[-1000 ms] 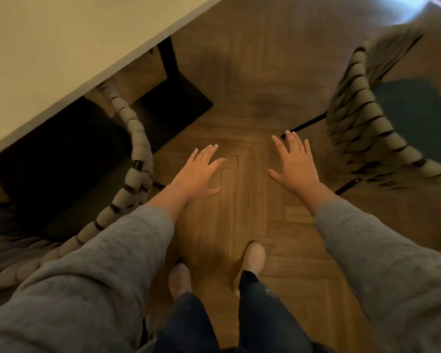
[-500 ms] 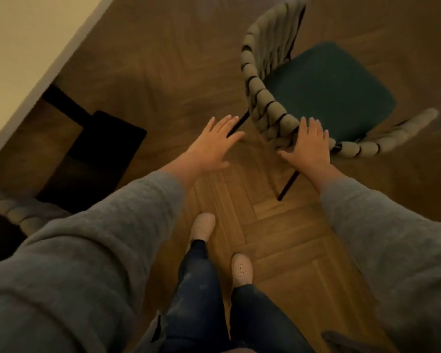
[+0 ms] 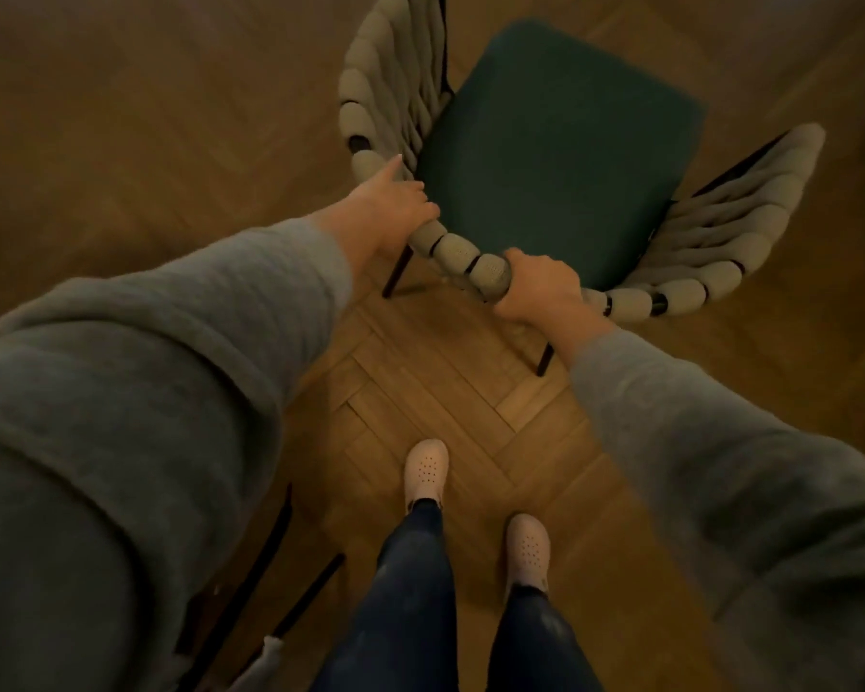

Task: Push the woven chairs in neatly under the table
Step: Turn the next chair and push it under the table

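Note:
A woven chair (image 3: 560, 142) with a dark green seat and a curved back of thick beige rope stands on the floor in front of me, its back rail toward me. My left hand (image 3: 388, 204) grips the rail at its left curve, fingers curled over the top. My right hand (image 3: 538, 287) grips the rail near its middle, fingers wrapped round the rope. The table is out of view.
Herringbone wood floor (image 3: 420, 382) lies all around the chair. My two feet in pale clogs (image 3: 425, 469) stand just behind it. Thin black legs of another chair (image 3: 270, 556) show at the lower left, beside my left sleeve.
My view has swung right, away from the table and the first chair. Both hands, open in the air before, have come down onto the second chair's back rail and closed on it.

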